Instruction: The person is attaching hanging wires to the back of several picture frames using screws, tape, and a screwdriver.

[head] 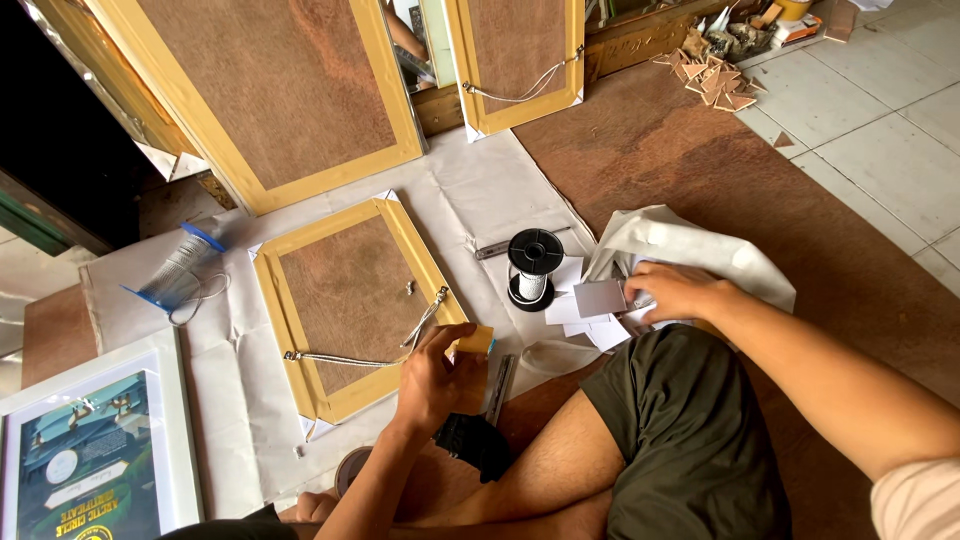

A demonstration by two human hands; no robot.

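Head view, looking down at a floor spread with white paper [470, 190]. Far left, a framed picture with a white border [100, 450] lies face up, and above it a blue-ended spool of wire [180, 270] rests on its side. Next comes a small frame [350, 305] lying face down, its brown backboard edged with tan tape and a hanging cord [400, 345] strung loosely across the lower part. Two larger taped frames [270, 90] lean behind it, well apart from the hands.

The left hand [440, 380] sits at the lower right corner of the small frame, fingers curled and pinching a yellowish roll of tape [475, 340] between thumb and fingertips, just beside the frame's edge. A narrow metal ruler [500, 388] lies just right of that hand, partly hidden by it, and a dark cloth [475, 445] lies under the wrist.

Further right, a black spool of white cord [533, 265] stands upright on the paper, with a small metal tool [500, 248] beside it. Loose white cards [590, 315] lie between the spool and the person's knee in dark green shorts [680, 430].

The right hand [680, 292] rests on a crumpled white bag [690, 245], fingers bent down and pinching a white card [600, 298] at its edge. Top right, small brown triangular offcuts [715, 80] sit heaped on a brown board [680, 170] beside the floor tiles [880, 130].
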